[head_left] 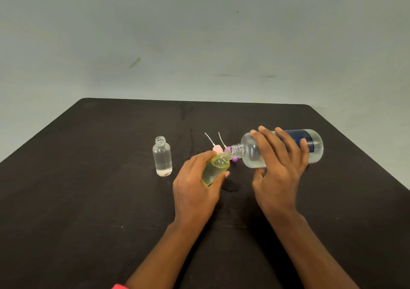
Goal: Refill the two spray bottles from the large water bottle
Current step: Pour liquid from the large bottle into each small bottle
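Table (88, 200) noted dark brown-black, plain. Wall (199, 33) pale grey-green, scuffed. Large water bottle (249, 153) clear, label dark blue. Tilted spray bottle (216, 166) tinted yellow-green; standing spray bottle (162, 157) clear. Pink cap (217, 149) and purple cap (227, 149) recorded.

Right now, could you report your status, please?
Left hand grips yellow spray bottle, tilted. Right hand holds large water bottle tipped into it. Clear spray bottle uncapped, aside.

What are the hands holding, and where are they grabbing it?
The left hand grips the small yellowish bottle round its body. The right hand holds the large water bottle round its middle, tipped sideways.
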The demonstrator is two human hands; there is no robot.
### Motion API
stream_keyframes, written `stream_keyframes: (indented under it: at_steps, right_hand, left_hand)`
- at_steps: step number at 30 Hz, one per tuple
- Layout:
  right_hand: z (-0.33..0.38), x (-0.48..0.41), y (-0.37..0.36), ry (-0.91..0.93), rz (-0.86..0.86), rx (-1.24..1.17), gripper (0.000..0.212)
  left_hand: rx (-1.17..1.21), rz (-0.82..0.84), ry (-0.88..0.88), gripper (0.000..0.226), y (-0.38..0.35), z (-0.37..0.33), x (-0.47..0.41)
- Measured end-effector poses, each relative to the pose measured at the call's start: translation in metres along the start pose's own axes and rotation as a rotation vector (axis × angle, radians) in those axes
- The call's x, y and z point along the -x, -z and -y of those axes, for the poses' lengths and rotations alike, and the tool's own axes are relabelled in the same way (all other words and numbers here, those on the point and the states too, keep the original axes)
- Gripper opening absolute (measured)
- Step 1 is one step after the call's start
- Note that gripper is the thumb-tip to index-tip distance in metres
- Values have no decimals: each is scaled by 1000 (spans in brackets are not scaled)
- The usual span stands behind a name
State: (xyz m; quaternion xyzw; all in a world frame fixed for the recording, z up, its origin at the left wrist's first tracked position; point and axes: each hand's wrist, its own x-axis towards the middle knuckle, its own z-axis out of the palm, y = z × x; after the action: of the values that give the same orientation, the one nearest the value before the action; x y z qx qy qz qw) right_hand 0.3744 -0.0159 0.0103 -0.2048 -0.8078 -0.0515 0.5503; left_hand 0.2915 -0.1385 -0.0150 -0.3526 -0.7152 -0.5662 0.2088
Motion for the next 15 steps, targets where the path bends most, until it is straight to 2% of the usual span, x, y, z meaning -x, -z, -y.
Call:
stream_keyframes:
  at_steps: [15]
  right_hand:
    - [-1, 1, -1, 0, 6, 9, 78]
  left_hand:
    - [-11, -1, 1, 47, 0, 0, 0]
